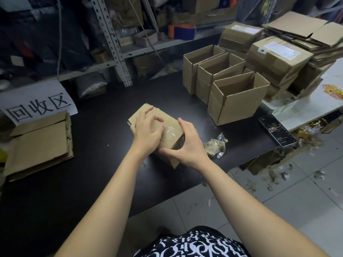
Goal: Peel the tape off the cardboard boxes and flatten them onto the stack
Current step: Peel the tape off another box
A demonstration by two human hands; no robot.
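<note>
Black table [92,138], cluttered shelves [115,58]; left grip [146,130] loose on box [174,129], right grip [189,143] around it

Probably a storeroom: cluttered metal shelving [111,43], stacked cartons [278,52].

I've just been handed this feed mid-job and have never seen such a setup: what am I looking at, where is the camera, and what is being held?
No machine here: a person works with two bare hands. The single picture comes from a camera worn on the person's head, looking forward and down. The left hand rests on top of a small cardboard box; the right hand grips its near end, fingers and thumb around it. Clear tape lies on the box between the hands. The box sits on a black table, along with a stack of flattened cardboard at the left, three open boxes at the back right, a phone, and a crumpled clear wad, probably peeled tape.
</note>
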